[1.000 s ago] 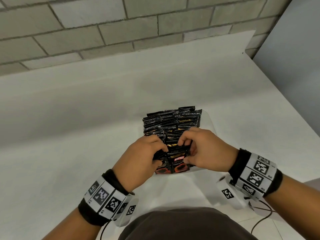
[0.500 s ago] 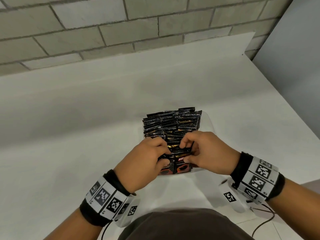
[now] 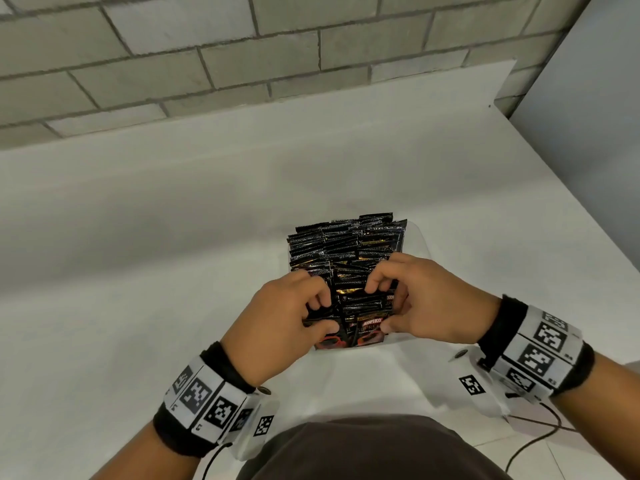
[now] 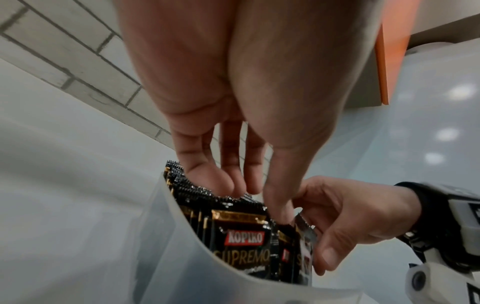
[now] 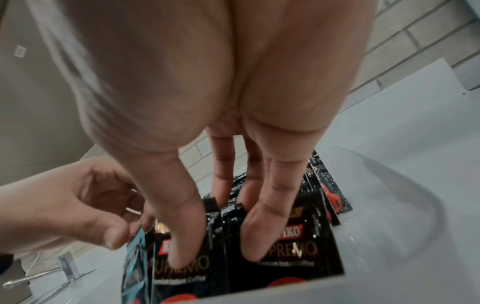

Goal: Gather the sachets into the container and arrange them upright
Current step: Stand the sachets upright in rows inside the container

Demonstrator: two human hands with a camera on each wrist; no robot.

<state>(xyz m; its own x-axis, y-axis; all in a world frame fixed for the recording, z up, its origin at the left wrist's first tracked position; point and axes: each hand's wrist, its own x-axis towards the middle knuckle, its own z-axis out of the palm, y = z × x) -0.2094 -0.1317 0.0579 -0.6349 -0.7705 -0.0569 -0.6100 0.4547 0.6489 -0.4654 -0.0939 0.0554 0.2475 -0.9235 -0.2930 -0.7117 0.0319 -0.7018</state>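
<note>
My left hand (image 3: 277,327) and right hand (image 3: 426,303) pinch the nearest upright black foil sachets (image 3: 346,251), packed wall to wall in the translucent plastic container (image 4: 166,242).

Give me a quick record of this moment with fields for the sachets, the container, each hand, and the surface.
sachets: black foil coffee sachets with red logos, packed upright in rows
container: translucent white plastic container, holds all visible sachets
left hand: left hand at the near left of the pack, fingers curled onto sachet tops
right hand: right hand at the near right, thumb and fingers pinching front sachets
surface: white tabletop against a grey brick wall
progress: no loose sachets in view
</note>
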